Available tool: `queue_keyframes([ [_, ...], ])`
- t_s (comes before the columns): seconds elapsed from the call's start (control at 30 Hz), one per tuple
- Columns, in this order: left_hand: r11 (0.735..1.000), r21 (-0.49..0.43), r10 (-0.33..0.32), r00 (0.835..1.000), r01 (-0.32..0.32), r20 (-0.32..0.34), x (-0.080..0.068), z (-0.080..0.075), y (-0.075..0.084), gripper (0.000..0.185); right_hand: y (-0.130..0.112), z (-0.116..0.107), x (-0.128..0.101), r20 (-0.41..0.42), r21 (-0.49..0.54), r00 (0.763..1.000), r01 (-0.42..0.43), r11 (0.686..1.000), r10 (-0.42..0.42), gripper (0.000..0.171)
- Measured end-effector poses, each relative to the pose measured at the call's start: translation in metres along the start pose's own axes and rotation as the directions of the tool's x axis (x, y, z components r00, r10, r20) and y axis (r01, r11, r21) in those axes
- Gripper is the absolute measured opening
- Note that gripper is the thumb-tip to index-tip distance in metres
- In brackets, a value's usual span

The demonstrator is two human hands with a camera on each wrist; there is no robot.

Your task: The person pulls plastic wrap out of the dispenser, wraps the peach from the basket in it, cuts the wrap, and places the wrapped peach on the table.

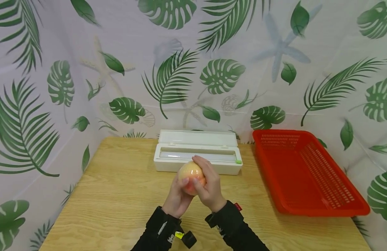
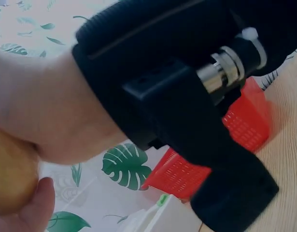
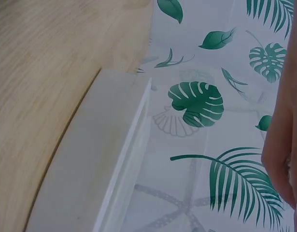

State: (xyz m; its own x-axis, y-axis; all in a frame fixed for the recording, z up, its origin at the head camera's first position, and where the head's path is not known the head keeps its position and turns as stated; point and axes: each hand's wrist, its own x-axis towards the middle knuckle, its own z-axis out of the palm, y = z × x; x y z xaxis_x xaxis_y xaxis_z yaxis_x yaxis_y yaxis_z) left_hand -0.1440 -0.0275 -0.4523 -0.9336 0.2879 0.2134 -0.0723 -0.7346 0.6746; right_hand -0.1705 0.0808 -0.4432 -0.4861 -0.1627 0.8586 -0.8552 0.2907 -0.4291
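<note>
Both hands hold a peach [image 1: 191, 170] in front of the white box, above the table. It is yellow at the top, pink-red lower down, and shows bright glossy highlights. My left hand [image 1: 177, 200] cups it from the left and below, its thumb on the near side. From the right, my right hand [image 1: 212, 186] grips it, with fingers over the top and the thumb pressed on the front. In the left wrist view the peach [image 2: 13, 171] is at the left edge, against the palm. Only part of my right hand [image 3: 282, 135] appears in the right wrist view, its fingers curled.
Behind the hands stands a long white box [image 1: 169, 165], its lid raised, with a pale roll [image 1: 193, 156] inside and a green slider [image 1: 238, 161] at its right end. A red plastic basket [image 1: 275, 195] sits at the right of the wooden table [image 1: 111, 195]. Leaf-patterned cloth [image 1: 187, 31] surrounds the table.
</note>
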Motion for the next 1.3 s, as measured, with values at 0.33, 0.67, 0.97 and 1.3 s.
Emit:
queue_keyframes([
  [0.33,0.982,-0.152,-0.156,0.940,0.113,-0.304,-0.001,0.011,0.017,0.045,-0.010,0.020,-0.005,-0.130,-0.173,0.983,0.109,0.979,-0.132,0.057],
  [0.67,0.989,-0.045,-0.148,0.942,0.141,-0.301,0.000,0.014,0.027,0.032,-0.008,0.023,-0.006,-0.198,-0.153,0.965,0.140,0.978,-0.169,0.062],
  [0.97,0.956,0.217,-0.163,0.974,0.195,-0.158,0.006,0.003,0.040,0.028,0.003,-0.009,-0.012,-0.003,0.145,0.924,-0.378,0.914,0.382,0.054],
  [1.3,0.987,-0.019,-0.156,0.950,0.157,-0.269,0.009,0.013,0.021,0.031,0.006,-0.002,-0.003,-0.098,0.106,0.991,0.106,0.989,-0.096,0.050],
])
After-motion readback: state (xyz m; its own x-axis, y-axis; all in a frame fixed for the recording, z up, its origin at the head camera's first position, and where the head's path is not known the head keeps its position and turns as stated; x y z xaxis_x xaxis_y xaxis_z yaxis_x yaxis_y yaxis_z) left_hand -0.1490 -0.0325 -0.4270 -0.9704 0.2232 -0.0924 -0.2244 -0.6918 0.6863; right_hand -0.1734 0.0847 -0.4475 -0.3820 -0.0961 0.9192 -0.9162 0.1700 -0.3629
